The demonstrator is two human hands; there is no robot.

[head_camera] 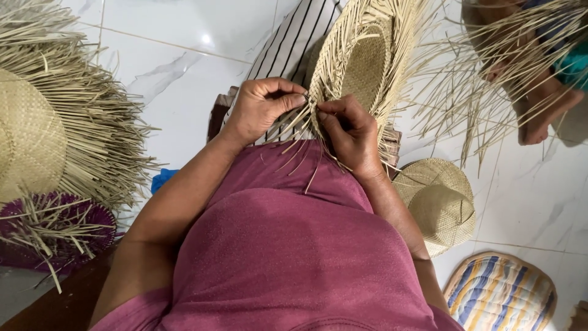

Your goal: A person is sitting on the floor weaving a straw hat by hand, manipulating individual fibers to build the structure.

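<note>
1. Unfinished straw hat (361, 64), held on edge above the person's lap, loose strands fanning from its brim.
2. Left hand (260, 110), fingers pinched on the loose straw strands (294, 122) at the brim's lower edge.
3. Right hand (349, 135), just beside the left, also closed on strands.
4. Finished straw hat (438, 202) on the white tiled floor (184, 67); a striped cushion (499, 291) near it.
</note>
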